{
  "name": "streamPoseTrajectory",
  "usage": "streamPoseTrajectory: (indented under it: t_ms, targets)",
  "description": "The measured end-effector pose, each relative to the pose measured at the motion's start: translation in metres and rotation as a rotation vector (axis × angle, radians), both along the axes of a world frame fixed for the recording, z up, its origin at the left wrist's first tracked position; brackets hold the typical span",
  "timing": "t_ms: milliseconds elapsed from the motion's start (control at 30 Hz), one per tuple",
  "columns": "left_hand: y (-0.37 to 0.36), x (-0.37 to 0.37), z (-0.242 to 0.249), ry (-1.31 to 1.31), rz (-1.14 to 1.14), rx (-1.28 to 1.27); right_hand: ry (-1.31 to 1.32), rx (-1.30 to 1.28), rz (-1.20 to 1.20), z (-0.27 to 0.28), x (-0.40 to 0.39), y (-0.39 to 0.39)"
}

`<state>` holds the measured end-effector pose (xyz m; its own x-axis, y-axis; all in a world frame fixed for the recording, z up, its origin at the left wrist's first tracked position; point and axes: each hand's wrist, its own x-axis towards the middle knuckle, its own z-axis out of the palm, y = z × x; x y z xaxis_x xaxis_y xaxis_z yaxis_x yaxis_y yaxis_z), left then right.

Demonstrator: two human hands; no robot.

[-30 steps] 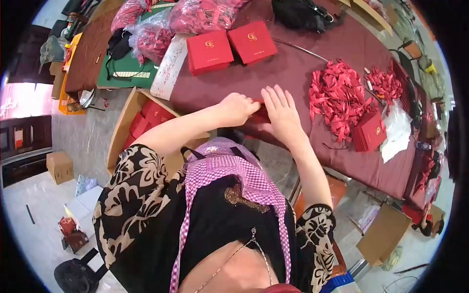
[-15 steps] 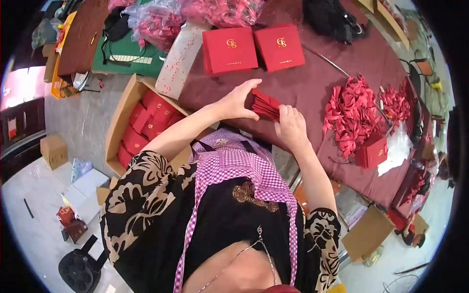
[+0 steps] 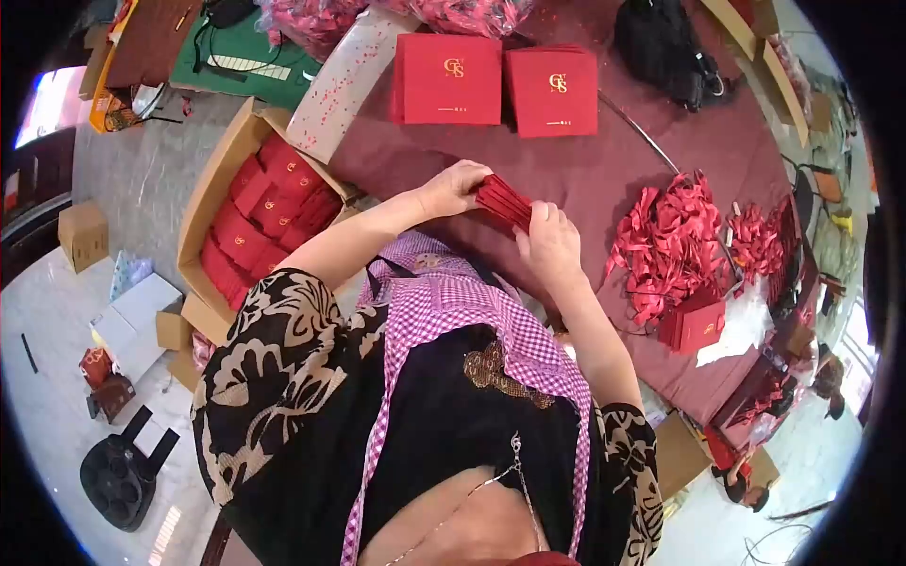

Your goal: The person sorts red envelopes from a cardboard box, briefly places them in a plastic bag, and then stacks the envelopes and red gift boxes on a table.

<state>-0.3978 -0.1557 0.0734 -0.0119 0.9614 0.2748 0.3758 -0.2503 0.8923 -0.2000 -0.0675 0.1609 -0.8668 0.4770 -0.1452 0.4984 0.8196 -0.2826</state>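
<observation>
A small stack of thin red cards (image 3: 503,202), seen edge-on, is held between my hands above the table in front of the apron. My left hand (image 3: 455,189) closes on the stack's left end, thumb and fingers on either side. My right hand (image 3: 551,241) grips the opposite end, fingers folded over it. Beyond them lie two flat stacks of red cards with gold lettering, the left stack (image 3: 451,79) and the right stack (image 3: 553,91). Which side of the held cards carries print is hidden.
An open cardboard box (image 3: 195,222) at the left holds bundles of red cards. At the right are a heap of red ribbons (image 3: 668,245), another red stack (image 3: 694,325) and white paper (image 3: 746,325). A black bag (image 3: 661,47) and a speckled white box (image 3: 344,85) stand farther back.
My left hand, spread beside the stack before, has closed on its left end. My right hand keeps its grip on the other end. The whole view has shifted slightly.
</observation>
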Motion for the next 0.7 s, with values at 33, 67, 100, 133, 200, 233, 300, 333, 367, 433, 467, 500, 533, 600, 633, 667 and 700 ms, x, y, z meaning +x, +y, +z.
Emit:
streamPoseTrajectory:
  t_ms: [33,67,100,133,200,233,300,333,367,433,467,500,533,600,633,667,700]
  targets:
    - [0.001,0.0,0.006,-0.066,-0.008,-0.092,0.019,-0.023,-0.012,0.0,0.002,0.002]
    - [0.001,0.001,0.015,-0.063,-0.011,-0.083,0.021,-0.013,-0.014,0.002,0.003,0.004]
    - [0.005,0.001,0.024,-0.121,0.037,-0.275,0.002,-0.124,-0.086,0.005,0.002,0.011]
    - [0.009,0.002,0.034,-0.182,0.081,-0.466,-0.018,-0.235,-0.16,0.01,0.004,0.016]
    - [0.017,-0.001,0.052,-0.396,0.154,-0.338,0.139,-0.477,-0.327,0.013,0.016,0.026]
    - [0.017,-0.008,0.063,-0.294,0.238,-0.33,0.274,-0.605,-0.389,0.01,0.023,0.028]
    - [0.008,-0.01,0.061,-0.518,0.409,-0.315,0.334,-0.834,-0.553,0.035,0.028,0.023]
    - [0.003,-0.007,0.058,-0.658,0.371,-0.392,0.521,-1.093,-0.703,0.029,0.034,0.02]
    - [-0.002,-0.002,0.052,-0.797,0.334,-0.472,0.709,-1.355,-0.844,0.025,0.038,0.018]
    - [-0.005,0.022,0.061,-0.962,0.205,-0.539,0.732,-1.364,-0.842,0.022,0.041,0.012]
    - [-0.003,0.031,0.083,-1.043,0.115,-0.572,0.727,-1.294,-0.834,0.018,0.042,0.008]
    - [0.0,0.038,0.071,-0.991,0.191,-0.608,0.725,-1.222,-0.827,0.015,0.042,0.004]
    - [0.002,0.041,0.075,-0.985,0.187,-0.605,0.751,-1.166,-0.785,0.013,0.044,-0.002]
    - [0.009,0.047,0.087,-1.121,0.307,-0.683,0.751,-1.124,-0.804,0.015,0.046,-0.012]
    - [0.011,0.062,0.081,-1.121,0.401,-0.575,0.783,-1.077,-0.782,0.003,0.049,-0.017]
    - [0.011,0.069,0.075,-1.115,0.394,-0.575,0.793,-1.064,-0.797,0.003,0.051,-0.023]
    - [0.012,0.073,0.069,-0.992,0.476,-0.533,0.804,-1.049,-0.806,0.003,0.052,-0.027]
